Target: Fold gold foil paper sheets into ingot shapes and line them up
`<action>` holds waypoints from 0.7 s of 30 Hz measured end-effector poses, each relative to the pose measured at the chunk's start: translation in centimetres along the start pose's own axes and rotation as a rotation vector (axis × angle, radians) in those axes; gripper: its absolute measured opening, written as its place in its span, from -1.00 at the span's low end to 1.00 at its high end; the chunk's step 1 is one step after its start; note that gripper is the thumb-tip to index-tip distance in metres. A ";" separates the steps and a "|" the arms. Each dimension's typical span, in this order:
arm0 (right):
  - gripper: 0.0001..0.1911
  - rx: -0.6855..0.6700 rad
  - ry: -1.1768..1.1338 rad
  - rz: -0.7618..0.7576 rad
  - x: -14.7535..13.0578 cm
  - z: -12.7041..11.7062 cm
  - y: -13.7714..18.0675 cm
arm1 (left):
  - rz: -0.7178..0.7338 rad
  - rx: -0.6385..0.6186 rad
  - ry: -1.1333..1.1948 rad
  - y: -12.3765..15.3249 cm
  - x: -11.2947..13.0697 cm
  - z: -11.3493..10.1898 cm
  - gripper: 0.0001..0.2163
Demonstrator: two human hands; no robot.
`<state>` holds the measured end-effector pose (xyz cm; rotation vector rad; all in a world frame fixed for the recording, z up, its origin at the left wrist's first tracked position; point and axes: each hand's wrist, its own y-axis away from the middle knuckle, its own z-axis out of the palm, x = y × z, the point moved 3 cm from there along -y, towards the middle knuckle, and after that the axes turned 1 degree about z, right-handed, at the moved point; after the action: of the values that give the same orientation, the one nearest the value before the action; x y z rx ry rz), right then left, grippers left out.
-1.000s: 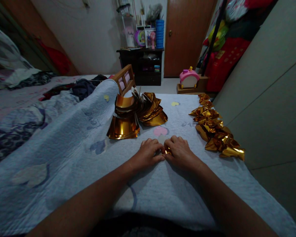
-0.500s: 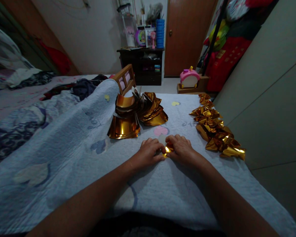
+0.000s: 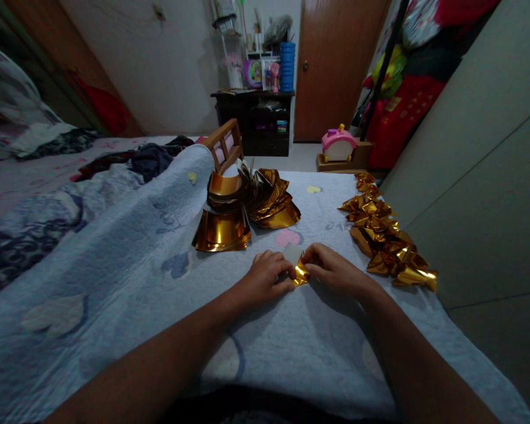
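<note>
Both my hands rest on a pale blue quilt and pinch one small folded piece of gold foil paper between them. My left hand grips its left side with curled fingers. My right hand holds its right side between fingertips. Just beyond my hands lies a fanned stack of curled gold foil sheets. To the right, a row of folded gold foil pieces runs along the quilt's edge.
A grey cabinet wall rises close on the right. A wooden chair back stands behind the foil stack. Clothes lie on the bed at left. A dark shelf unit, a door and a pink toy are at the back.
My hands have lifted slightly off the quilt and parted a little, so the gold piece between them shows more. The view has tilted down a bit.
</note>
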<state>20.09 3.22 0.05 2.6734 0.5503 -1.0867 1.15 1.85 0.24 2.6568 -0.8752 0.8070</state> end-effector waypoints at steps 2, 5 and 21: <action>-0.84 0.078 0.015 0.050 0.4 0.1 -0.5 | 0.013 0.021 0.004 -0.1 0.0 0.0 -0.88; -0.91 0.227 0.200 0.095 0.8 0.5 -0.9 | 0.029 0.049 0.010 -0.2 -0.1 0.2 -0.87; -0.94 0.181 -0.132 0.003 -0.4 1.1 -0.9 | 0.079 0.367 0.189 -0.5 -0.9 0.1 -0.11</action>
<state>18.75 3.53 -0.51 2.7239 0.4433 -1.3612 0.90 2.58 -0.37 2.7971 -0.8572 1.3280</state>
